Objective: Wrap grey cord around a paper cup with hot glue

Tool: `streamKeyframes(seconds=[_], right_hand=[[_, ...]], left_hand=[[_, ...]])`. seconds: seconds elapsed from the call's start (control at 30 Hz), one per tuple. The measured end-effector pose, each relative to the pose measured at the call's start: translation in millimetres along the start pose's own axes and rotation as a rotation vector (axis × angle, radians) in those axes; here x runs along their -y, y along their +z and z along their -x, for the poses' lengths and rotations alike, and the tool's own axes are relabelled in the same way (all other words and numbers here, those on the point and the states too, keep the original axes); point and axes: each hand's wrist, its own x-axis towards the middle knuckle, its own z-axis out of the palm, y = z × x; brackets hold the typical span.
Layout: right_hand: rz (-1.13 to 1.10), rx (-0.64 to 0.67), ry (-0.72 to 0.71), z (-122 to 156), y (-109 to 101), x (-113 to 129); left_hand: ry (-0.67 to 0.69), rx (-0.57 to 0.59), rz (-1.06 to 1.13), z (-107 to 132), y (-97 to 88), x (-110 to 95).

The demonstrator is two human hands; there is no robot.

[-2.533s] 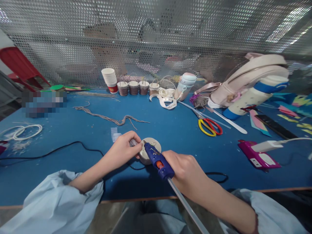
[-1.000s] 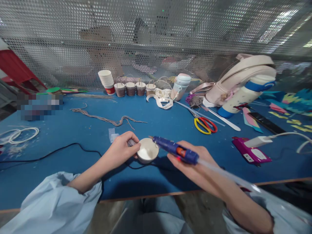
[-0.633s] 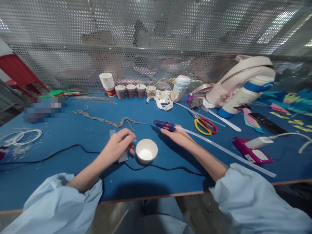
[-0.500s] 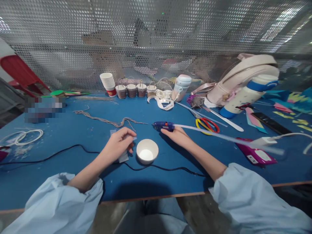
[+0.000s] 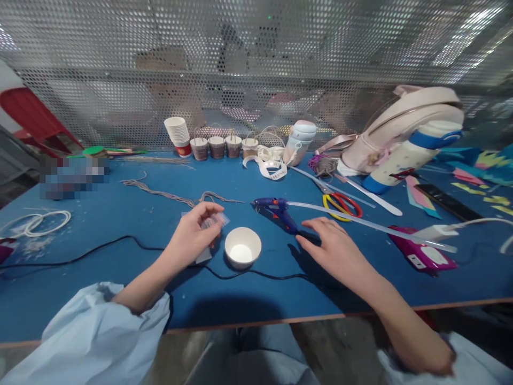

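My left hand (image 5: 195, 235) is closed, with a piece of clear plastic (image 5: 221, 218) between its fingertips. Beneath that hand lies a pale flat piece (image 5: 205, 256), mostly hidden. To its right stands a small white paper cup (image 5: 256, 247), upright with its mouth facing me. My right hand (image 5: 339, 254) hovers with fingers apart, holding nothing, just right of a blue glue gun (image 5: 282, 216). The gun lies on its side, its nozzle pointing left, and a long translucent glue stick (image 5: 340, 212) runs out of its back.
Grey-brown cords (image 5: 168, 196) lie beyond my left hand. Several brown-wrapped cups (image 5: 217, 148) and a stack of paper cups (image 5: 178, 136) line the back. Scissors (image 5: 342, 206), a magenta power strip (image 5: 420, 251) and a bag (image 5: 401, 128) are at right. A black cable (image 5: 256, 272) crosses the front.
My right hand has let go of the glue gun and drawn back to the right and toward me. The clear plastic shows more at my left fingertips; the cup has stayed put.
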Motion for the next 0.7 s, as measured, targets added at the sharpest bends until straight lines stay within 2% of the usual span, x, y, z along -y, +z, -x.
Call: streamKeyframes(seconds=[0.13, 0.2, 0.3, 0.47, 0.7], right_hand=[[-0.217, 0.043, -0.125, 11, -21, 37], [-0.351, 0.055, -0.188, 1, -22, 57], [-0.464, 0.094, -0.196, -29, -11, 76], [-0.649, 0.310, -0.163, -68, 17, 84], [-0.760, 0.377, -0.137, -70, 25, 87]], left_hand=[[0.155, 0.023, -0.072, 0, 1.6, 0], [0.222, 0.056, -0.109, -1, 2.2, -1], [0.252, 0.099, -0.139, -2, 2.8, -3], [0.255, 0.111, -0.155, -7, 2.6, -6], [0.204, 0.149, -0.181, -8, 1.6, -3]])
